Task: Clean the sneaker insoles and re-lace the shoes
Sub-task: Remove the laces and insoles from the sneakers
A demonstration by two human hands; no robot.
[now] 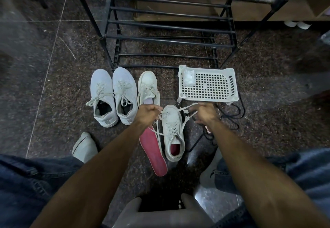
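A dark speckled stone floor point(53, 93) is spreading across the whole room, and a black metal shoe rack point(169, 24) is standing on it at the far side, its bars bare. The person is sitting low, knees in blue jeans point(23, 183) showing at both sides, both bare forearms reaching forward over the floor. Just in front of the rack, on the right, a white perforated plastic basket point(208, 84) is lying upside down, with a small crumpled clear wrapper point(189, 78) sitting on it near the left edge. To the left a pair of pale grey sneakers point(112, 95) is resting side by side, laces loosely tied, and a single white sneaker point(148, 88) is standing beside them. Nearer the person, the white sneaker being laced point(173, 133) is lying on the floor between the hands, toe pointing away, its red lining showing at the heel opening. A red insole point(154, 153) is lying flat just left of it, touching its side. The left hand point(149, 113) is curling closed around one end of the white lace point(184, 110), and the right hand point(203, 111) is pinching the other end, both pulling it taut above the toe. Thin black cords point(232, 113) are trailing on the floor to the right.
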